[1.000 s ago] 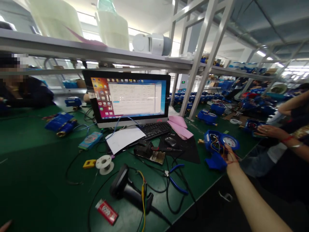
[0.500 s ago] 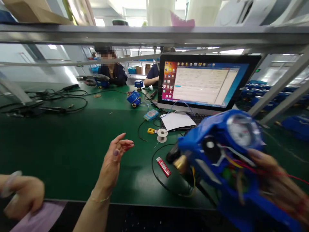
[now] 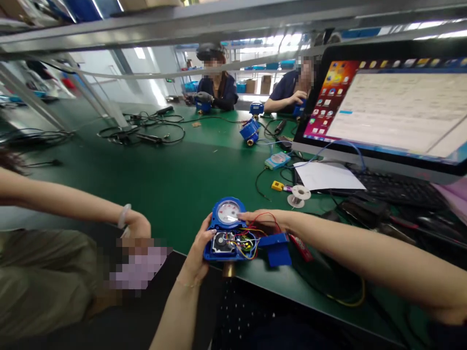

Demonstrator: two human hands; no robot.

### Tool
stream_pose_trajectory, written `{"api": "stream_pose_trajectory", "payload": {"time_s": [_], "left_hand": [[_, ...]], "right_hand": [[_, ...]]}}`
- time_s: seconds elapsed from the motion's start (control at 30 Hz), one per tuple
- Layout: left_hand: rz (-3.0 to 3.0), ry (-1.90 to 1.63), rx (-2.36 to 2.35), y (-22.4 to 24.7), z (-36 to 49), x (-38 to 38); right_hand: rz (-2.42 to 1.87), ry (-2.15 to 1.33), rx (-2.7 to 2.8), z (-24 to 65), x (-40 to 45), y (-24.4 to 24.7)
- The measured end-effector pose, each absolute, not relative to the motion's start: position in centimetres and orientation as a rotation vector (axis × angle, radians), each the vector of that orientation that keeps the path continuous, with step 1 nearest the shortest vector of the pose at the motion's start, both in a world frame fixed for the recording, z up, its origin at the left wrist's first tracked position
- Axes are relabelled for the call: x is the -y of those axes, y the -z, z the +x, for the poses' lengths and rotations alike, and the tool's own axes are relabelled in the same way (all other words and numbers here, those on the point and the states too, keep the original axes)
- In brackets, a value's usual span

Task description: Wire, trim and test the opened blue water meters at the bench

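A blue water meter (image 3: pixel 223 249) with a round dial sits between my hands at the table's front edge. Its lower housing lies uncovered, showing a motor-like block and red, yellow and white wires. A blue cover piece (image 3: pixel 278 250) hangs off its right side. My left hand (image 3: pixel 199 248) grips the meter's left side, thumb on the rim of the housing. My right hand (image 3: pixel 259 218) holds the right side near the dial, its fingers partly hidden behind the wires. A brass pipe end (image 3: pixel 229 269) points down toward me over the edge.
A wire spool (image 3: pixel 299 196), a yellow tag-like piece (image 3: pixel 277 186) and white paper (image 3: pixel 328 176) lie before the monitor (image 3: pixel 394 107). A red packet (image 3: pixel 302 249) is under my right forearm. Another person's arm (image 3: pixel 87 199) is at left; two people sit opposite.
The water meter has come from the right to the middle in front of me. My left hand, free before, now grips it too. The view has turned left.
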State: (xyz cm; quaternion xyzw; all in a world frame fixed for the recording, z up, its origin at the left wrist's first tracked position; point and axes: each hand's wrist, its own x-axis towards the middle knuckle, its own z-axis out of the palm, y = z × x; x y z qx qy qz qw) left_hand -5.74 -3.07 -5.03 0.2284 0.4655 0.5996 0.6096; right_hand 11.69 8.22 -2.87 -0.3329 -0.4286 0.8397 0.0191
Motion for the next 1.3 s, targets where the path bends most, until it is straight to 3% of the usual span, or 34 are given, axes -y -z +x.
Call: {"api": "stream_pose_trajectory", "payload": {"time_s": [0.2, 0.4, 0.57, 0.83, 1.0, 1.1, 1.2, 1.3], "left_hand": [[0.397, -1.562, -1.088, 6.2, -4.2, 3.2], [0.348, -1.624, -1.143, 6.0, -2.9, 3.6], [0.294, -1.688, -1.165, 6.1, -1.0, 4.1], [0.372, -1.758, -1.173, 6.7, 0.5, 4.3], [0.746, -1.631, -1.667, 7.2, -0.4, 5.8], [1.209, -1.754, -2.012, 6.9, -0.4, 7.2], [1.552, -1.907, -1.838, 5.7, 0.2, 7.8], [1.655, -1.746, -1.726, 4.0, 0.6, 7.3]], "right_hand": [[-1.289, -2.445, 1.569, 16.0, -11.4, 1.4], [-1.138, -2.172, 1.84, 19.6, -9.8, 2.7], [-1.288, -1.554, 2.102, 20.4, -9.0, 1.7], [-1.207, -0.769, 2.36, 17.6, -5.3, -6.1], [-1.286, -0.606, 2.361, 14.8, -4.2, -7.2], [-1.353, -0.513, 2.344, 13.7, -4.2, -7.0], [-1.386, -0.301, 2.377, 12.4, -3.7, -6.6], [-1.358, -0.144, 2.398, 11.1, -2.7, -6.4]]}}
